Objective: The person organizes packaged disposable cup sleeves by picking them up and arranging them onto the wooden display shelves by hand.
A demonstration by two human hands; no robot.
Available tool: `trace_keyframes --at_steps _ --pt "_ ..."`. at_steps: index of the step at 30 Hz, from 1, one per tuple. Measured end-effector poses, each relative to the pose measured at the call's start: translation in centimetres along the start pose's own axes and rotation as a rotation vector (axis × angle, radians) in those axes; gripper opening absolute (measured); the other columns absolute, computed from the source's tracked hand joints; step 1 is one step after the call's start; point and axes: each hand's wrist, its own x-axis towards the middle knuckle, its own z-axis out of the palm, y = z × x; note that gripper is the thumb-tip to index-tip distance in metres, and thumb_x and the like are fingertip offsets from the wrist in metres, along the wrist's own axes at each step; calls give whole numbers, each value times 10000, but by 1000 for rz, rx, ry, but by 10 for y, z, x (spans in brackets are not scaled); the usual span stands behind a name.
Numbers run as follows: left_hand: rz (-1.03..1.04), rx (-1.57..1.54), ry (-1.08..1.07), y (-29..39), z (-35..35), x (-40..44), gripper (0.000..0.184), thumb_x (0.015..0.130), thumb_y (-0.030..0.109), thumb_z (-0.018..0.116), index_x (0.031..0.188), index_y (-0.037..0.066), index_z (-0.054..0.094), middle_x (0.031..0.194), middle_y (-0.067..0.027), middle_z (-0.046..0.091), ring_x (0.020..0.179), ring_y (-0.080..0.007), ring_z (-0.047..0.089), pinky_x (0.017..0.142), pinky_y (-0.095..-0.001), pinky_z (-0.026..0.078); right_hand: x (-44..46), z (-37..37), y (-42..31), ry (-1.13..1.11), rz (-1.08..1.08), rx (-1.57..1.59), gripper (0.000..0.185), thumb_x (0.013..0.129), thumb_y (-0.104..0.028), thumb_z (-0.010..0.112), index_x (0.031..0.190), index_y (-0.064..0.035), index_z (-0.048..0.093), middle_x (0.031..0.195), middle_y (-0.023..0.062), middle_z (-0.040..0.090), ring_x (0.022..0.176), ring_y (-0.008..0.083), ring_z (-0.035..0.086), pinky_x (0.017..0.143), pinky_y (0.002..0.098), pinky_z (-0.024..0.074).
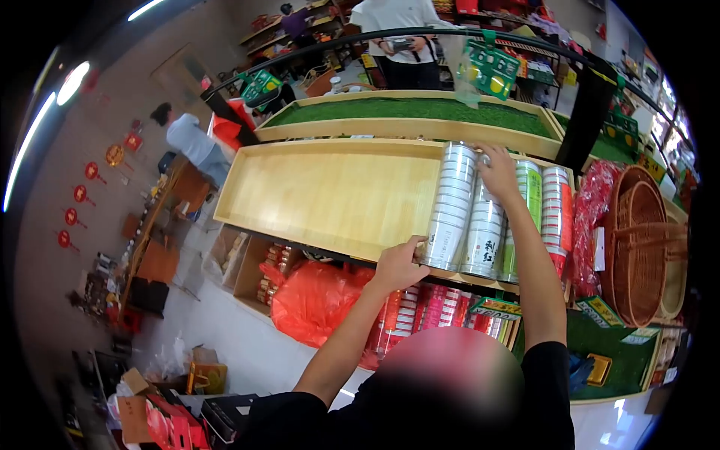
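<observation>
Several tall stacks of round tins in clear wrap lie side by side at the right end of a wooden display tray. The leftmost white stack slants slightly. My left hand is at its near end, over the tray's front rim, with bent fingers against the stack's lower left edge. Near the far end my right hand reaches over the second white stack, its curled fingertips at the first stack's upper right edge. Farther right lie a green-labelled stack and a red-and-white stack.
A red plastic bag and more wrapped tins sit below the tray. Wicker baskets stand at the right. Behind runs a shelf with green matting. A person stands beyond it; another person is at the left.
</observation>
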Motion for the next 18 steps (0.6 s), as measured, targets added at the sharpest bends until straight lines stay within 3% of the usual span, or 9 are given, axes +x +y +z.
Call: trace_keyframes --at_steps 4,5,11,18 --pt "5 22 -20 3 -3 0 589 701 294 669 1234 84 529 822 -139 675 775 -340 656 703 -440 518 2 -3 -2 -17 0 -2 375 770 -144 606 1142 -162 646 1122 108 629 1122 338 533 978 467 397" --pt "-1 41 -14 2 -2 -1 602 704 251 688 1264 105 522 848 -112 687 784 -306 672 713 -401 529 3 -3 -2 -28 -24 7 375 770 -144 606 1142 -162 646 1122 108 629 1122 338 533 978 467 397" --pt "-24 88 -11 1 0 -1 617 711 262 674 1279 102 497 862 -124 686 803 -336 664 725 -436 518 4 -7 -6 44 -27 114 361 748 -99 587 1104 -101 645 1087 117 663 1055 338 581 945 437 437" --pt "-15 72 2 2 0 0 627 701 262 681 1279 112 491 830 -119 677 771 -325 662 694 -432 513 3 -7 -5 71 -16 152 361 742 -97 578 1097 -96 643 1070 115 669 1052 343 581 944 433 444"
